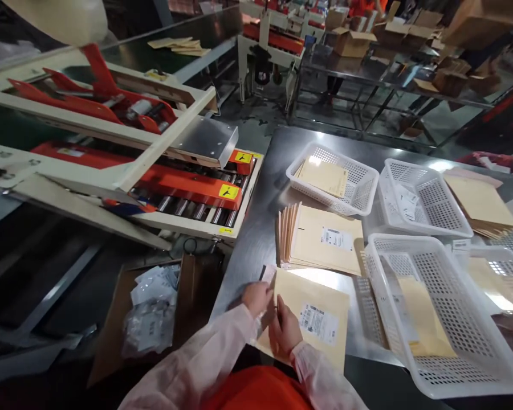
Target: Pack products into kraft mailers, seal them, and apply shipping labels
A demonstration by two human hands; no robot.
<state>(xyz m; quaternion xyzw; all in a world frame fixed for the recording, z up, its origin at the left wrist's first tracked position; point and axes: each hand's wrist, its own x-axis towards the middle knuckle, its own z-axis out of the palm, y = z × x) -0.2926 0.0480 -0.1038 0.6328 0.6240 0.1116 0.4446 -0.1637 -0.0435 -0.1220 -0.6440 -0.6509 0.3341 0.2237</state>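
So the left hand (257,299) had hold of the upper left edge of a tan padded envelope (325,302), right by its open flap, and the right hand (287,327) was pinching that same edge a bit lower down, fingers curled in. Both grips were closed on the envelope, as far as I could see (the exact finger placement was partly hidden, sorry). The envelope lay at the near edge of the metal table (256,228), in front of the person's red top (259,390), with a white printed label (319,324) facing up.

Just beyond it sat a fanned stack of similar envelopes (325,239), the top one labelled too. Past that was a white perforated basket (359,188) with more tan envelopes inside. Over to the right, a big near basket (457,319) held a tan envelope or two, and the basket behind it (436,199) had some white slips in it.

Down on the left, beside the table, an open cardboard box (111,319) held clear plastic and white papers, below the roller conveyor (192,210) with its red side guards.
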